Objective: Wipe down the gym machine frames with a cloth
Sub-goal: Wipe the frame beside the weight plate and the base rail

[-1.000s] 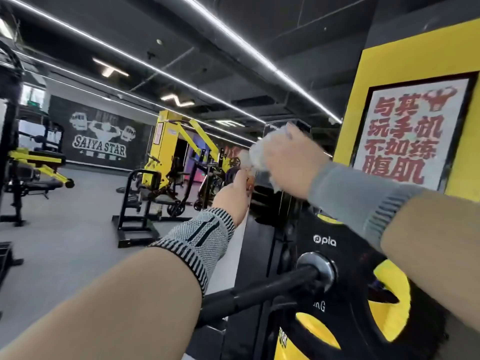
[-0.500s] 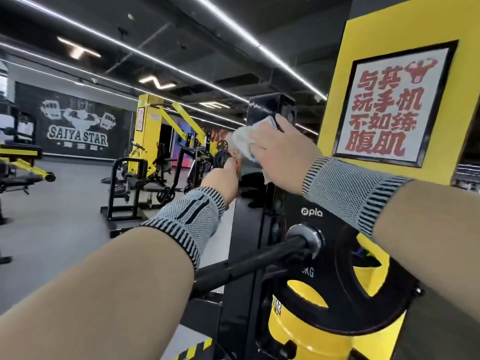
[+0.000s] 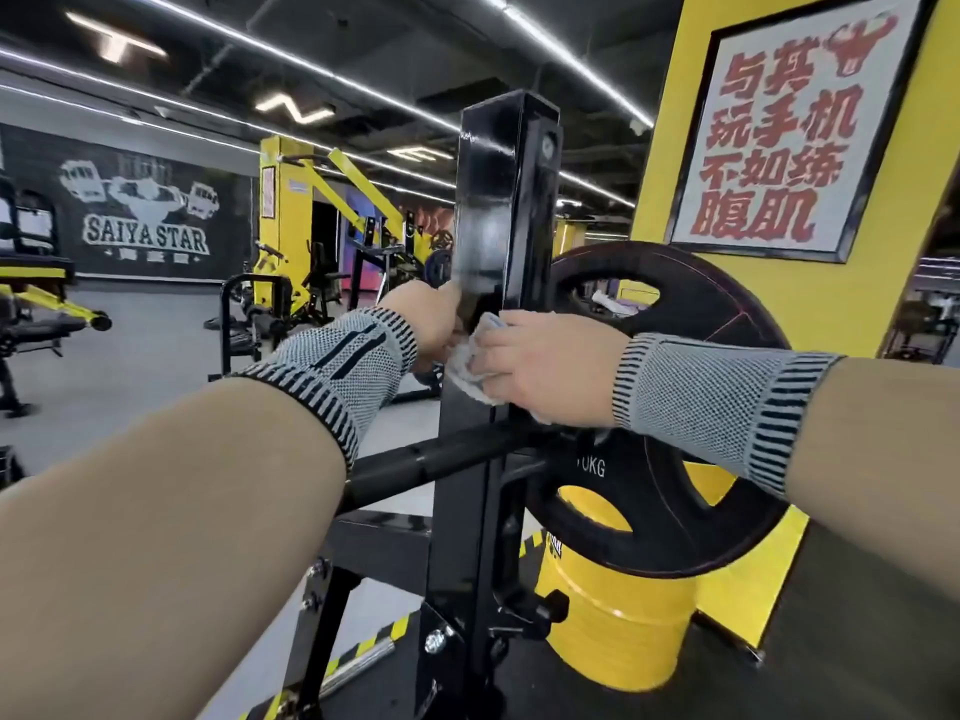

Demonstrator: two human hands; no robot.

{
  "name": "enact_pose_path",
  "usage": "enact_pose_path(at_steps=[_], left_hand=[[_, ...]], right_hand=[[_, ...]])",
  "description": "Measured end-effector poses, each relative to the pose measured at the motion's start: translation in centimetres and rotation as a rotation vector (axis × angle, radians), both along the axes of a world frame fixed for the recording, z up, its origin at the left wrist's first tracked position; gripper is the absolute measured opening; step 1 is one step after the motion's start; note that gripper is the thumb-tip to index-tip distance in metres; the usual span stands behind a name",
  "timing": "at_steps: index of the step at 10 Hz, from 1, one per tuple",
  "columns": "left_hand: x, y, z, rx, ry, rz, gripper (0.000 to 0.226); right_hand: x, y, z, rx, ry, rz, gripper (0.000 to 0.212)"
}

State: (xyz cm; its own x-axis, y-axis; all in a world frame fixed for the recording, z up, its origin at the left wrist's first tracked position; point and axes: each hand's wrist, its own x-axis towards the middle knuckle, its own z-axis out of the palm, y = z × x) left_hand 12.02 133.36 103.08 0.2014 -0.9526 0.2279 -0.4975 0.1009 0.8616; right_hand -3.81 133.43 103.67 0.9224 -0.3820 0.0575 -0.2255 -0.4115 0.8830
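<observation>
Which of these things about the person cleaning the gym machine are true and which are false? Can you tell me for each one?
1. The right hand presses a white cloth against the black upright post. True.
2. The weight plate on the bar is red. False: it is black, with a yellow drum below it.
3. The left hand is at the post too, beside the cloth. True.
4. The cloth is at the very top of the post. False: it is about halfway down, just above the bar.
5. Both wrists wear grey knitted bands. True.
</observation>
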Motion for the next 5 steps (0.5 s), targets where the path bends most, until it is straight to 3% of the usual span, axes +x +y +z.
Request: enact_pose_path(at_steps=[1, 2, 3, 4, 5], left_hand=[[-1.2, 1.2, -0.3, 0.060, -0.300, -0.062, 0.042], [-2.6, 2.3, 0.2, -0.019, -0.591, -0.027, 0.037], [-3.6, 3.4, 1.2, -0.031, -0.767, -0.061, 0.026], [-4.7, 4.4, 0.6, 0.005, -0.912, -0.114, 0.023], [-6.0, 5.6, -1.1, -0.026, -1.029, -0.091, 0.031]], right_hand=[[-2.0, 0.8, -1.7, 0.057, -0.028, 0.022, 0.037], [-4.1, 2.2, -0.7, 0.120, -0.335, 0.024, 0.029], [-5.3, 3.1, -1.1, 0.314, -0.600, -0.104, 0.044], [-6.1, 3.3, -1.5, 0.515, -0.528, -0.297, 0.041], [-6.3, 3.2, -2.0, 0.461, -0.600, -0.422, 0.043]])
